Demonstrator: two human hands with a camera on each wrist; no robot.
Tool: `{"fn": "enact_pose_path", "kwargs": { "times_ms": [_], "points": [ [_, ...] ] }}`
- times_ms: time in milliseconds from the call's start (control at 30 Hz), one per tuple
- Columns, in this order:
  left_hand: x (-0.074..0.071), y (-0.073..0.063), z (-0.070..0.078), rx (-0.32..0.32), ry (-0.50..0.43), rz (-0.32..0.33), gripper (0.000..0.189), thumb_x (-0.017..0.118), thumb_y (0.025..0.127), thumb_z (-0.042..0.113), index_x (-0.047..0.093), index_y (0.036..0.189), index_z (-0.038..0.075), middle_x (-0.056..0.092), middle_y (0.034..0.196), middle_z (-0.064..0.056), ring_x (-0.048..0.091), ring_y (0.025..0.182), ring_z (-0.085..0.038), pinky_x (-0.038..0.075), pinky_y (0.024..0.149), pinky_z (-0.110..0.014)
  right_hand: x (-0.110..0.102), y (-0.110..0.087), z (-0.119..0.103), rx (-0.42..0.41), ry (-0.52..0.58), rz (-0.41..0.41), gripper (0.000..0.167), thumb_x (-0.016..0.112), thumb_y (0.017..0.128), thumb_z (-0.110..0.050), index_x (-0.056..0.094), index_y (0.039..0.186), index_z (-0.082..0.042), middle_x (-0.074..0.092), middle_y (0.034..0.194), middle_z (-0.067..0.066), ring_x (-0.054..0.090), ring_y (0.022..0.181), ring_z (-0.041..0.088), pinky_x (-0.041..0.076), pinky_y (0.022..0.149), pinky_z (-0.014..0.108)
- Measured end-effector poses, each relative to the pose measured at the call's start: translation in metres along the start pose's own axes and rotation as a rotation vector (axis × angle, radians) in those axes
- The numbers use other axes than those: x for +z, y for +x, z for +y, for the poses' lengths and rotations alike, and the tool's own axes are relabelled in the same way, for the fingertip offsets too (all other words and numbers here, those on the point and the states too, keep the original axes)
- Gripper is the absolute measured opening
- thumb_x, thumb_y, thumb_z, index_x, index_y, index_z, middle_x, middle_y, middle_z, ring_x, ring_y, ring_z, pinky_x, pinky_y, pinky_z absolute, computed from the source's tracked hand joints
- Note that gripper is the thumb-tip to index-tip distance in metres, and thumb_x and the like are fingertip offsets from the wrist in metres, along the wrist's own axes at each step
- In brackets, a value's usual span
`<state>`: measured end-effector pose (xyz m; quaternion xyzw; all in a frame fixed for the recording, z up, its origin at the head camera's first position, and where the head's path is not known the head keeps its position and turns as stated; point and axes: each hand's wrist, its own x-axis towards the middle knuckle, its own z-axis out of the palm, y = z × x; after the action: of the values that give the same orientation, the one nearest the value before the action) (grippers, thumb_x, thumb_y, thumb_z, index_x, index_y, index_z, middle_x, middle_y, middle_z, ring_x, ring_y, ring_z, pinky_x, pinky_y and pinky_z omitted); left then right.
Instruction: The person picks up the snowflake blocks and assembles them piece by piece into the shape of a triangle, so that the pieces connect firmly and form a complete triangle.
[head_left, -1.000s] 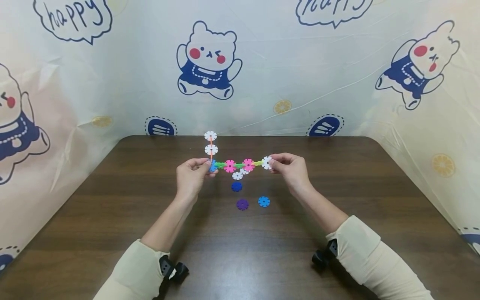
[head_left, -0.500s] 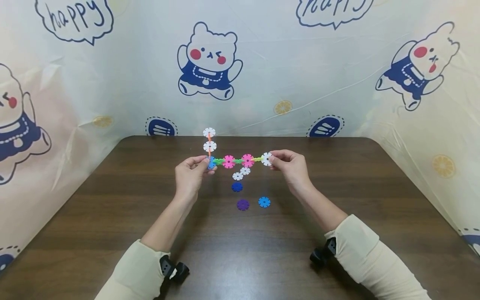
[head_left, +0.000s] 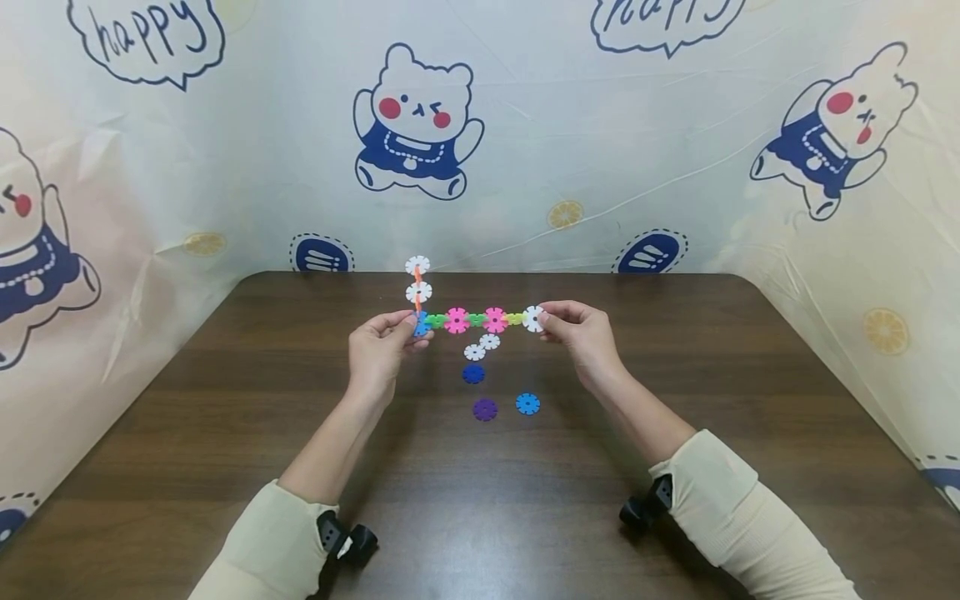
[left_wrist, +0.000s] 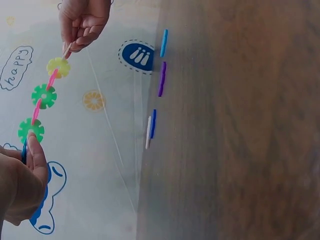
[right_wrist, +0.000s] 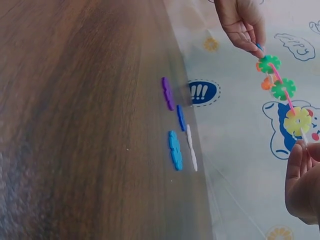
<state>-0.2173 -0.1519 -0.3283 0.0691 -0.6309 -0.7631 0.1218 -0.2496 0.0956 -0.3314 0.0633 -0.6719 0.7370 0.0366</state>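
Observation:
Both hands hold up one L-shaped chain of interlocking snowflake discs. My left hand pinches its blue disc at the corner. At the other end, my right hand pinches a white disc between thumb and fingers. Green, pink and yellow discs link the two hands in a row. From the corner, a branch of orange and white discs rises. In the left wrist view the green discs face the camera, while the pink ones show edge-on.
Loose discs lie flat on the brown wooden table below the chain: two white, one dark blue, one purple and one light blue. A printed cloth with cartoon bears hangs behind the table.
The chain has risen a little and its left end has shifted slightly left, so the white discs beneath show more fully. Both hands keep their pinch; the loose discs have stayed put.

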Motion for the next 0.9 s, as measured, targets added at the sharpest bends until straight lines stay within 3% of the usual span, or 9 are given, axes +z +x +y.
{"fn": "enact_pose_path", "kwargs": {
  "times_ms": [100, 433, 900],
  "points": [
    [0.0003, 0.0009, -0.0008, 0.019, -0.042, -0.015, 0.022, 0.057, 0.09, -0.001, 0.055, 0.107, -0.014, 0.066, 0.077, -0.007, 0.067, 0.066, -0.014, 0.055, 0.066, -0.025, 0.0011, 0.0004, -0.0002, 0.001, 0.005, 0.005, 0.025, 0.064, 0.085, 0.001, 0.06, 0.105, 0.014, 0.06, 0.084, 0.008, 0.058, 0.064, 0.011, 0.054, 0.066, 0.023],
    [0.0005, 0.0008, -0.0018, -0.006, 0.028, 0.039, 0.019, 0.061, 0.088, 0.002, 0.06, 0.104, -0.009, 0.066, 0.082, -0.01, 0.067, 0.066, -0.015, 0.054, 0.069, -0.028, 0.0045, -0.0006, -0.0053, -0.012, -0.01, 0.021, 0.025, 0.066, 0.083, 0.001, 0.061, 0.104, 0.014, 0.06, 0.085, 0.011, 0.06, 0.063, 0.011, 0.055, 0.067, 0.025],
    [0.0022, 0.0003, -0.0067, 0.038, -0.042, 0.096, 0.021, 0.061, 0.087, -0.001, 0.057, 0.104, -0.013, 0.063, 0.082, -0.013, 0.067, 0.064, -0.014, 0.055, 0.067, -0.029, 0.0076, 0.0009, -0.0032, -0.003, -0.049, -0.011, 0.021, 0.065, 0.083, 0.003, 0.061, 0.101, 0.013, 0.06, 0.084, 0.012, 0.06, 0.064, 0.012, 0.055, 0.065, 0.025]
  ]
}}
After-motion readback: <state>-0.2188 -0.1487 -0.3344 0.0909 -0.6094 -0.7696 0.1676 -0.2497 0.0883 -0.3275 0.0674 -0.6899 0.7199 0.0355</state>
